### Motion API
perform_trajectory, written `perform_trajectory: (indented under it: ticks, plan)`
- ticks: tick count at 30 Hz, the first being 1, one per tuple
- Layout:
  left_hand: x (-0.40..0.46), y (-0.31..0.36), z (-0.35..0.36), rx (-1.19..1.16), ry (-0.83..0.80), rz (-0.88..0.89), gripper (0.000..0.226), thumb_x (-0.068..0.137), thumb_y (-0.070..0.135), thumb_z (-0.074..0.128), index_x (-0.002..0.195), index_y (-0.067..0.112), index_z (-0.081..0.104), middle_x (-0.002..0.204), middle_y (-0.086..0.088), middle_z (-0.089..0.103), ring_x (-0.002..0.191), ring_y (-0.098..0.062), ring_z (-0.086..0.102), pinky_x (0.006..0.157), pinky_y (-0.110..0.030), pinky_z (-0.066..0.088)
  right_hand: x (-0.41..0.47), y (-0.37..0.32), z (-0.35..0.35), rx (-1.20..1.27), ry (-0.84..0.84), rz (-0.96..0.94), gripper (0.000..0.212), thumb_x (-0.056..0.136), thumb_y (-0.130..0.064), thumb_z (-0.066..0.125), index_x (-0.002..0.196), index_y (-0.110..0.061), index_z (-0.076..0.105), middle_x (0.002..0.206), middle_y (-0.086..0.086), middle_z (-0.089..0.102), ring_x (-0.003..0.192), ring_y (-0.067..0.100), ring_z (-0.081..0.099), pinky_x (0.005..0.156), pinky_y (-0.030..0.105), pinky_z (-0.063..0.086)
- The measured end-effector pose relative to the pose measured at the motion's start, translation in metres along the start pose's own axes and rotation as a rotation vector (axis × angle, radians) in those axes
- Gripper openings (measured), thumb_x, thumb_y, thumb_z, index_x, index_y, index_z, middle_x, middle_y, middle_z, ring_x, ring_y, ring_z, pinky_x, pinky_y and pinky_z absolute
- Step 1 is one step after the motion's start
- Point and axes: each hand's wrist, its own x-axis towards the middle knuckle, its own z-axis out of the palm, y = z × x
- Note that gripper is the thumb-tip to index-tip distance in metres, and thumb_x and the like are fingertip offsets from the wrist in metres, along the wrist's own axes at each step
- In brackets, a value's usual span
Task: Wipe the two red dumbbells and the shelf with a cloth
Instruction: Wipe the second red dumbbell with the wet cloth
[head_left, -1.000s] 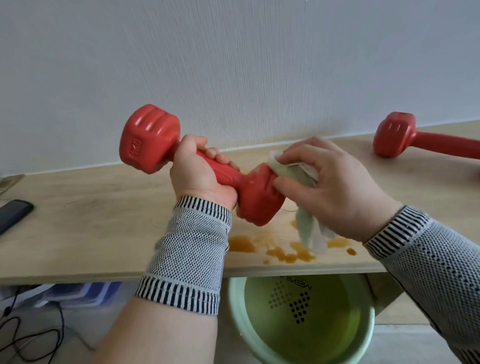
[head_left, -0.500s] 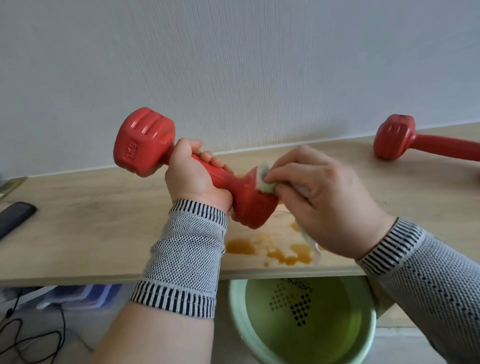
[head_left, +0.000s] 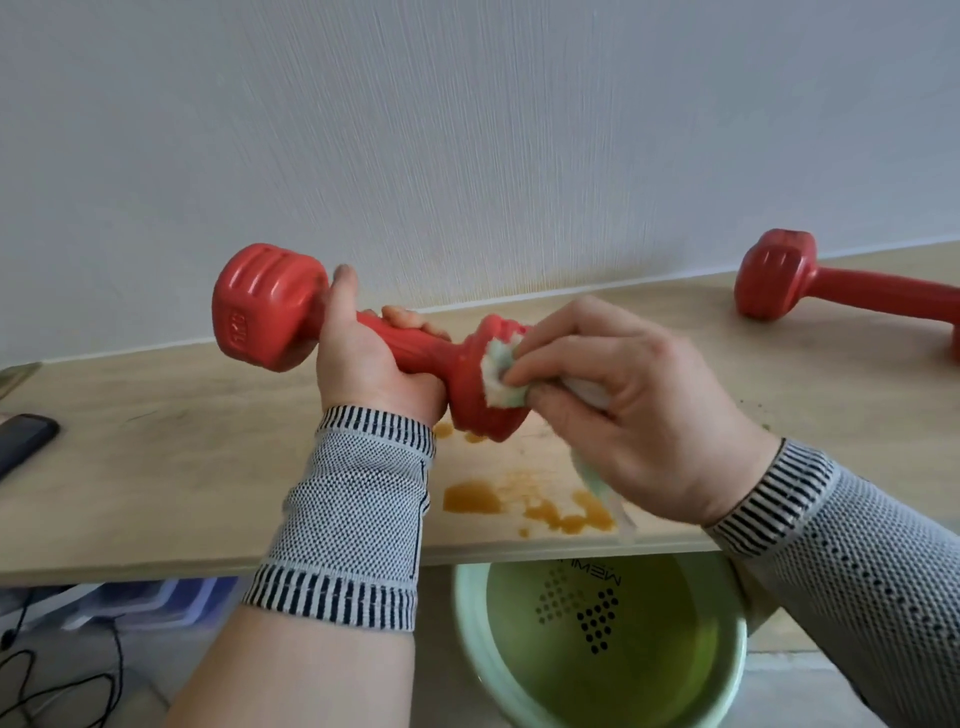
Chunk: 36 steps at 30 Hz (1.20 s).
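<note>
My left hand (head_left: 371, 364) grips the handle of a red dumbbell (head_left: 265, 306), held above the wooden shelf (head_left: 156, 467). Its near head (head_left: 475, 405) points down and to the right. My right hand (head_left: 634, 410) presses a pale green and white cloth (head_left: 501, 376) against the end face of that head. A strip of the cloth hangs below my right palm. The second red dumbbell (head_left: 789, 275) lies on the shelf at the far right, partly cut off by the frame edge. Brown liquid stains (head_left: 519, 504) mark the shelf near its front edge.
A light green bucket (head_left: 608, 649) stands on the floor under the shelf's front edge. A dark phone (head_left: 23, 441) lies at the shelf's left end. Black cables (head_left: 57, 686) and blue plastic items sit on the floor at lower left. A white wall backs the shelf.
The cloth has moved from the top of the near head to its end face. The dumbbell has tilted flatter, and the view has shifted slightly.
</note>
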Motion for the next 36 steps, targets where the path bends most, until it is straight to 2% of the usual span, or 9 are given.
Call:
perform_trajectory:
  ticks: [2, 6, 9, 12, 14, 17, 23, 28, 36]
  plan:
    - [-0.001, 0.000, 0.000, -0.015, -0.020, 0.027, 0.044, 0.081, 0.052, 0.071, 0.074, 0.021, 0.041, 0.055, 0.006, 0.044, 0.041, -0.010, 0.046, 0.054, -0.020, 0.045, 0.002, 0.008, -0.005, 0.022, 0.112, 0.173, 0.011, 0.086, -0.017, 0.064, 0.091, -0.019, 0.073, 0.094, -0.005, 0.065, 0.082, 0.007, 0.063, 0.076, 0.029, 0.054]
    - [0.004, 0.002, -0.002, -0.015, -0.052, 0.069, 0.047, 0.073, 0.061, 0.073, 0.072, 0.019, 0.052, 0.067, 0.006, 0.052, 0.061, -0.010, 0.050, 0.074, -0.026, 0.047, 0.002, 0.011, -0.010, 0.418, 0.175, 0.564, 0.009, 0.084, -0.014, 0.066, 0.087, -0.020, 0.072, 0.077, 0.003, 0.072, 0.070, 0.014, 0.068, 0.065, 0.030, 0.058]
    - [0.005, 0.000, -0.003, 0.031, -0.077, 0.065, 0.046, 0.073, 0.064, 0.070, 0.080, 0.020, 0.061, 0.073, 0.011, 0.061, 0.066, -0.007, 0.056, 0.091, -0.037, 0.049, 0.002, 0.010, -0.007, 0.519, 0.191, 0.621, 0.009, 0.085, -0.012, 0.066, 0.090, -0.014, 0.073, 0.077, 0.006, 0.072, 0.066, 0.013, 0.067, 0.062, 0.026, 0.056]
    - [0.000, 0.001, -0.002, 0.114, -0.107, -0.024, 0.051, 0.077, 0.066, 0.064, 0.101, 0.021, 0.068, 0.083, 0.008, 0.069, 0.075, -0.011, 0.063, 0.089, -0.043, 0.050, 0.003, 0.016, -0.006, 0.542, 0.242, 0.639, 0.009, 0.084, -0.011, 0.066, 0.090, -0.014, 0.073, 0.080, 0.006, 0.073, 0.072, 0.018, 0.068, 0.067, 0.031, 0.057]
    - [-0.002, 0.002, -0.001, 0.109, -0.140, -0.078, 0.045, 0.083, 0.059, 0.063, 0.106, 0.020, 0.065, 0.076, 0.006, 0.064, 0.069, -0.012, 0.062, 0.083, -0.037, 0.051, 0.003, 0.019, -0.006, 0.531, 0.257, 0.627, 0.009, 0.084, -0.012, 0.067, 0.090, -0.015, 0.073, 0.083, 0.005, 0.073, 0.074, 0.017, 0.069, 0.068, 0.031, 0.057]
    - [0.001, 0.000, -0.001, 0.119, -0.125, -0.066, 0.018, 0.090, 0.037, 0.064, 0.085, 0.021, 0.057, 0.062, 0.010, 0.051, 0.055, -0.007, 0.051, 0.073, -0.031, 0.046, 0.003, 0.013, -0.001, 0.306, 0.186, 0.472, 0.009, 0.084, -0.015, 0.067, 0.088, -0.021, 0.072, 0.088, -0.002, 0.070, 0.077, 0.008, 0.066, 0.070, 0.020, 0.053]
    - [0.000, -0.010, 0.000, 0.265, 0.039, 0.077, 0.035, 0.090, 0.031, 0.067, 0.065, 0.017, 0.048, 0.045, 0.009, 0.045, 0.038, -0.008, 0.045, 0.053, -0.025, 0.043, -0.005, -0.002, 0.021, -0.144, -0.010, -0.013, 0.016, 0.083, -0.010, 0.058, 0.091, -0.013, 0.072, 0.095, 0.004, 0.061, 0.086, 0.023, 0.063, 0.074, 0.034, 0.053]
    - [0.000, -0.009, 0.004, 0.229, 0.025, 0.079, 0.028, 0.089, 0.026, 0.069, 0.069, 0.018, 0.051, 0.049, 0.009, 0.046, 0.039, -0.007, 0.044, 0.048, -0.023, 0.040, 0.004, 0.022, 0.005, -0.156, 0.085, 0.135, 0.015, 0.085, -0.011, 0.058, 0.090, -0.017, 0.071, 0.093, -0.005, 0.059, 0.077, 0.009, 0.057, 0.070, 0.028, 0.048]
    - [-0.003, -0.006, 0.004, 0.245, 0.030, 0.086, 0.028, 0.089, 0.027, 0.068, 0.069, 0.019, 0.051, 0.050, 0.009, 0.045, 0.040, -0.007, 0.044, 0.047, -0.022, 0.041, 0.004, 0.011, 0.008, -0.139, 0.025, 0.054, 0.016, 0.086, -0.014, 0.055, 0.090, -0.017, 0.071, 0.095, -0.004, 0.057, 0.079, 0.011, 0.057, 0.071, 0.016, 0.045]
